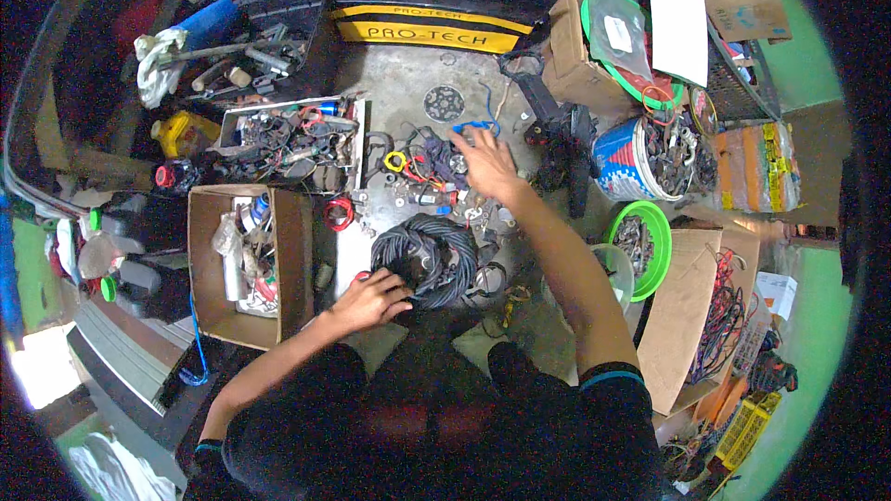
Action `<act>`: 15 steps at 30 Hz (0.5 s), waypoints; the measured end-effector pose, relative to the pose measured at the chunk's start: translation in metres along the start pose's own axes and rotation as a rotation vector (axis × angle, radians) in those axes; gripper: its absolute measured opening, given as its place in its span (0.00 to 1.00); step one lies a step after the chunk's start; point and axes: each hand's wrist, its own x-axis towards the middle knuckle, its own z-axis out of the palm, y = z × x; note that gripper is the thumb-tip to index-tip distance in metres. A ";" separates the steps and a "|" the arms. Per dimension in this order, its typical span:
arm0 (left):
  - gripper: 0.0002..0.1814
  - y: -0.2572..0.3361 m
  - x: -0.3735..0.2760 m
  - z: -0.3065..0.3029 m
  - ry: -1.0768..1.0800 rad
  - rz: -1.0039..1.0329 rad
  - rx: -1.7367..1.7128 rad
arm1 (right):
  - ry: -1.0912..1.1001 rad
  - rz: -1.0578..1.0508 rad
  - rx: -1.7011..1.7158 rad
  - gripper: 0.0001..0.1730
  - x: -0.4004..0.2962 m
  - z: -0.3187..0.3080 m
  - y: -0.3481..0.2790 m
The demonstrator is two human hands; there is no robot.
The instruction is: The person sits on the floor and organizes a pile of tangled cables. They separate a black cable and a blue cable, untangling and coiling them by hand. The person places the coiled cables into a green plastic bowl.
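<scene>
My left hand [376, 299] is at the lower left edge of a coil of dark cable [452, 275], its fingers bent; whether they grip anything is hidden. A small red object [362, 276] shows just beyond its knuckles. Farther out, my right hand [491, 163] reaches over a pile of small parts on the floor, fingers spread, with no held item visible. By its fingertips lie a blue strap or cable [477, 126] and a dark cloth-like bundle [438, 156]. A yellow ring of wire [395, 161] and a red coil of wire [339, 214] sit left of that pile.
Left stand a cardboard box [296, 264], a parts-filled tray [360, 146] and a black tool bin [320, 35]. To the right are a bucket of metal parts [616, 160], a green basin [665, 250] and an open carton of wires [672, 327]. A round perforated plate [444, 104] lies ahead.
</scene>
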 end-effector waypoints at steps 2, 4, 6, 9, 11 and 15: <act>0.09 -0.001 0.003 0.002 0.049 -0.010 -0.015 | -0.095 0.019 -0.059 0.30 0.007 0.000 -0.006; 0.07 -0.006 0.005 -0.001 0.112 -0.060 -0.030 | -0.112 0.064 0.039 0.25 0.016 -0.003 -0.008; 0.06 -0.008 0.013 -0.004 0.082 -0.142 -0.106 | -0.066 0.181 0.213 0.22 0.030 -0.005 -0.010; 0.06 -0.010 0.016 0.006 0.046 -0.153 -0.177 | -0.193 0.497 0.217 0.20 0.043 -0.014 -0.011; 0.07 -0.006 0.021 0.007 0.011 -0.157 -0.206 | -0.074 0.490 0.142 0.17 0.038 0.002 -0.002; 0.08 -0.005 0.022 0.000 0.002 -0.211 -0.273 | 0.180 0.450 0.332 0.12 0.019 0.007 -0.015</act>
